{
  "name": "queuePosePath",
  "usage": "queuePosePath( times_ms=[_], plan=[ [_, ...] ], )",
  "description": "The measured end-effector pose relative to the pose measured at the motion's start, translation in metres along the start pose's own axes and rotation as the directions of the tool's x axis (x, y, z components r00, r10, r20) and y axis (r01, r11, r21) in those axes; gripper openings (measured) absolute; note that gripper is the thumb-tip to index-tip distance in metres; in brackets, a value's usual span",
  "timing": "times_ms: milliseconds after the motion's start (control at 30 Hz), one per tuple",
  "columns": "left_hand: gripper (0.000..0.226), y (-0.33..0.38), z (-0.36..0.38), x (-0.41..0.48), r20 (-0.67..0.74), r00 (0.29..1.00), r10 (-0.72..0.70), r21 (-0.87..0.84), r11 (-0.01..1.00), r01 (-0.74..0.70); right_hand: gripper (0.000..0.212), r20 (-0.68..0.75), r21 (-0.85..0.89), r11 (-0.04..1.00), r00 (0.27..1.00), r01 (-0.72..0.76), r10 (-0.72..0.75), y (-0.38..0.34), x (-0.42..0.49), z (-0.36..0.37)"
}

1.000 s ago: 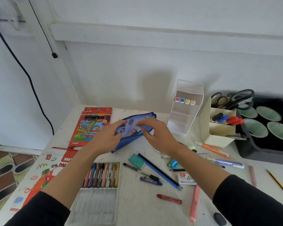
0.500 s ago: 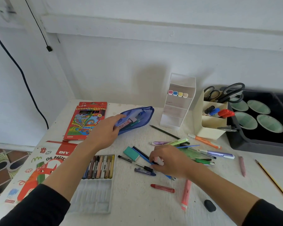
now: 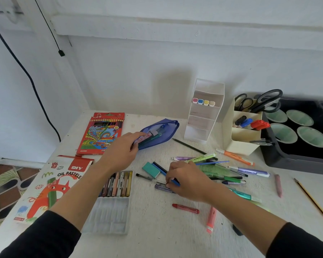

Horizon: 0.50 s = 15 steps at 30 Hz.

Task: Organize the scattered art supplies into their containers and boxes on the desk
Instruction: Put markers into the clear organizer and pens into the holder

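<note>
White desk [image 3: 157, 229]. Left hand [image 3: 120, 151] fingers clamp soft pouch [image 3: 164, 135] mouth; right hand [image 3: 188, 180] fingertips pinch blue pencil [image 3: 160, 168] mid-shaft, likely light, stiff.

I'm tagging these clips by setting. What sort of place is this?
Probably a home craft or study desk set against a white wall: a coloured pencil box, an oil pastels box and a cream organizer holding scissors sit on it.
</note>
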<state>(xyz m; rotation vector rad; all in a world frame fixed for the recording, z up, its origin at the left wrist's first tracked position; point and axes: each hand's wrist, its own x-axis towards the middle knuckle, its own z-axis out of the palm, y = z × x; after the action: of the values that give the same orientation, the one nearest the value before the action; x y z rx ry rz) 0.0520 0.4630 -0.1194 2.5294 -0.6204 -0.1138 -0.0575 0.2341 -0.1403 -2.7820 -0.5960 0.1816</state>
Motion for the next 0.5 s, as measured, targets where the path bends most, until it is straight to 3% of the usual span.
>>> queuePosePath(
  times_ms=[267, 400, 500],
  plan=[
    [0.044, -0.005, -0.002, 0.004, -0.013, 1.0, -0.009, -0.015, 1.0, 0.008, 0.021, -0.064, -0.086, 0.996, 0.998, -0.034, 0.029, 0.009, -0.004, 0.0],
    [0.043, -0.01, 0.004, 0.003, -0.017, 0.998, 0.062, 0.056, 0.997, -0.061, 0.013, -0.084, 0.011, 0.999, 0.996, -0.032, 0.033, 0.018, -0.008, 0.002],
    [0.043, -0.011, 0.012, 0.0, 0.018, 0.991, 0.133, 0.2, 0.971, -0.134, 0.01, -0.116, 0.109, 0.993, 0.992, -0.038, 0.051, 0.021, -0.01, -0.001]
  ],
)
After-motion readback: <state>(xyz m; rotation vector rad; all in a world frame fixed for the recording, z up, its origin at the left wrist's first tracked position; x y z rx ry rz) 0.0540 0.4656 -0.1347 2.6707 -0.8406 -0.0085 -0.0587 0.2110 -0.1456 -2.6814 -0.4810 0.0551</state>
